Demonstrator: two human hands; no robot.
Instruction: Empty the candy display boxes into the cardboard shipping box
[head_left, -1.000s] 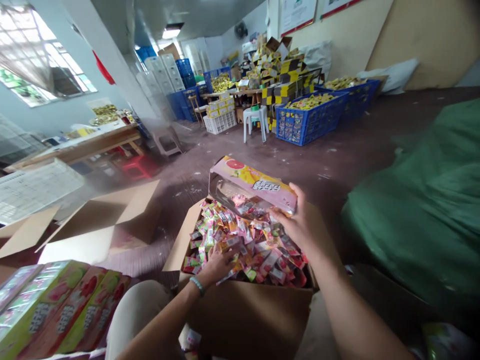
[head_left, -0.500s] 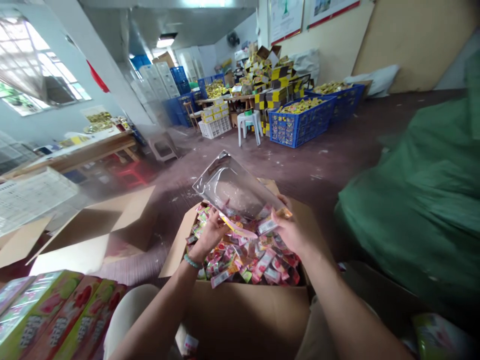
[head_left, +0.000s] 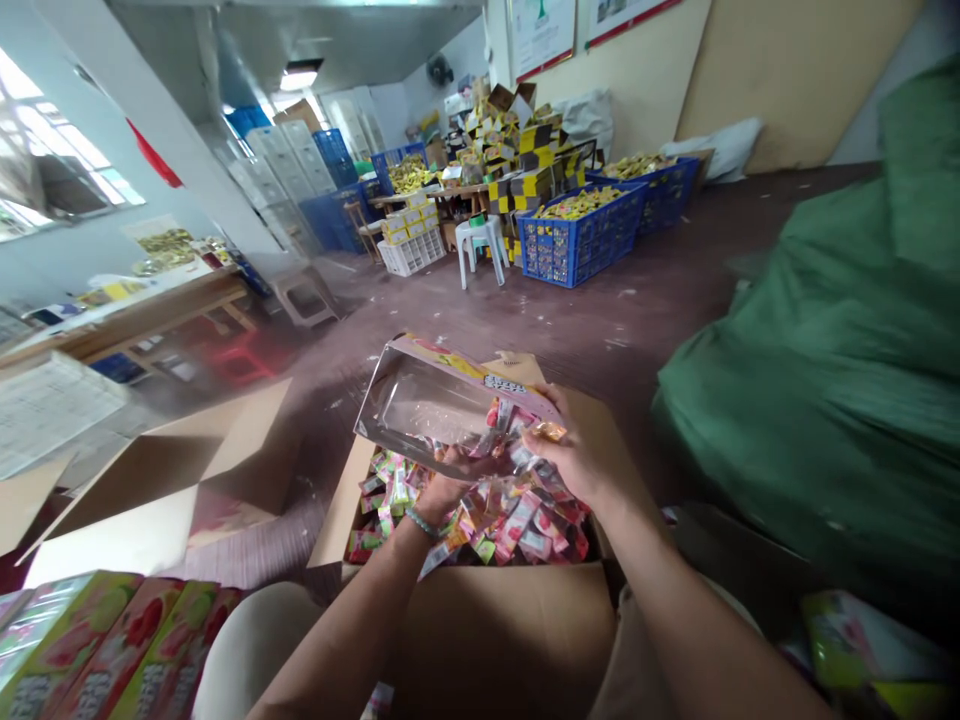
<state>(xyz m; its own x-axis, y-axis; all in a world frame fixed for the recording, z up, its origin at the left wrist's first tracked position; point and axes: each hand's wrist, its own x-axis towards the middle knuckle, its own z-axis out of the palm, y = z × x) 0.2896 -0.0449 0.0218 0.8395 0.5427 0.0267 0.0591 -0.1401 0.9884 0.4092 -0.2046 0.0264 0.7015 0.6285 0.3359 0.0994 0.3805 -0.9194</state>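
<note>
A clear plastic packaging box [head_left: 420, 400] with a pink printed side is tilted above an open carton [head_left: 510, 600]. My right hand [head_left: 562, 455] grips its right end, with an orange-wrapped packet showing by the fingers. At the near lower edge, my left hand [head_left: 446, 490] is closed on the box; some of its fingertips are hidden or seen only through the plastic. A green beaded bracelet circles the left wrist. Small wrapped candy packets [head_left: 525, 520] in pink, red, orange and green fill the carton, and several show near or inside the box's right end.
Filled printed boxes [head_left: 112, 640] stand at the lower left. Beyond them lies an open carton [head_left: 172, 470]. A green cloth-covered heap [head_left: 810, 380] rises on the right. Farther back are a white stool [head_left: 481, 240], blue crates [head_left: 577, 245] and a long table [head_left: 142, 310].
The plastic box has turned so its pink printed side faces up along the far edge. My left hand has shifted right and lower. The whole view has swung slightly right.
</note>
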